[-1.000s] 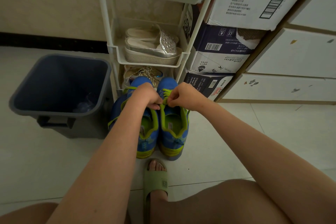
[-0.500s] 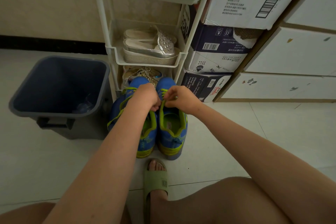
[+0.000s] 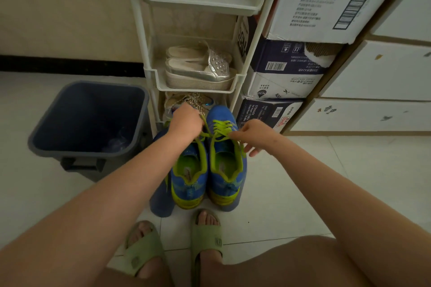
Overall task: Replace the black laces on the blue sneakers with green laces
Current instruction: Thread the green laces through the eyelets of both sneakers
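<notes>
Left hand, right hand now apart, green lace in each grip, tiled floor.

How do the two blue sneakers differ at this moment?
The right sneaker shows its green lace criss-crossed over the tongue; the left sneaker has its front hidden under the left hand. It and the right hand hold lace ends that run to the right sneaker, not the left sneaker. Shared: blue uppers, green collars, side by side, heels toward the person.
</notes>
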